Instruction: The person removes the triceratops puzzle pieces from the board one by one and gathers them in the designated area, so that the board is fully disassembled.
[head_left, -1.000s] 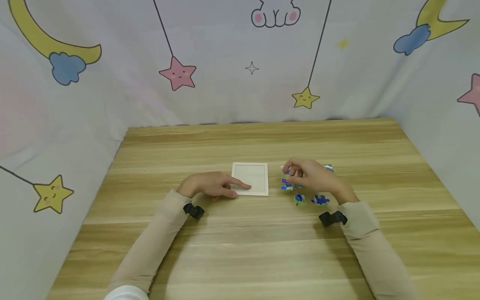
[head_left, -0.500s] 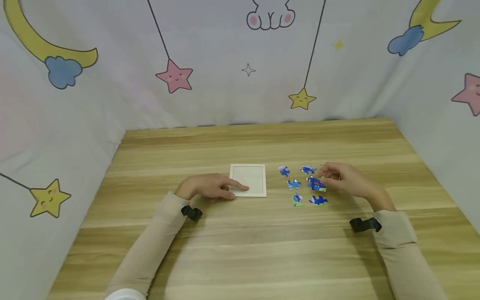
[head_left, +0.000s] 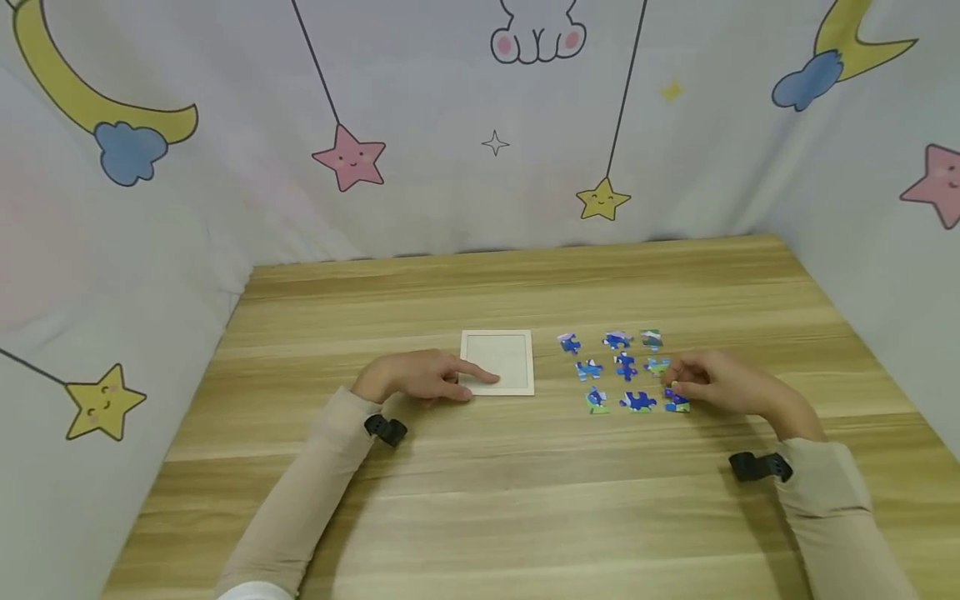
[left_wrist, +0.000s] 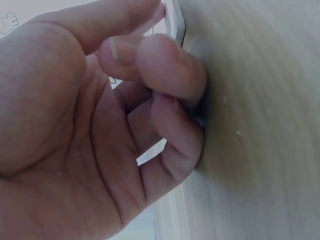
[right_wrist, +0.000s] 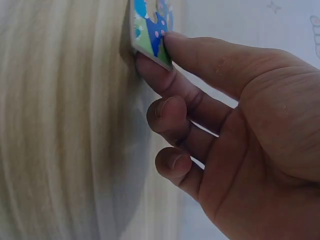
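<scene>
My left hand (head_left: 423, 375) lies at the near left corner of a square white puzzle frame (head_left: 530, 362). Its straight index finger rests on the bare inside, the thumb touches the near rim, and the other fingers are loosely bent. My right hand (head_left: 723, 383) pinches a blue and green jigsaw piece (right_wrist: 159, 32) between thumb and index finger. In the head view this corner jigsaw piece (head_left: 677, 407) is partly covered by the fingers, at the near right of the spread pieces. A light blue-green piece (head_left: 657, 365) lies just beyond the fingertips.
Right of the frame, loose jigsaw pieces lie in rows, among them a centre blue piece (head_left: 625, 367), a near blue piece (head_left: 638, 402) and a far right piece (head_left: 652, 338). A wooden table (head_left: 525, 500) spreads below, with a white printed curtain (head_left: 450, 192) around its back and sides.
My right hand has moved right and then nearer, carrying the jigsaw piece from the left pieces to the near right corner, uncovering the other pieces. My left hand stays on the frame.
</scene>
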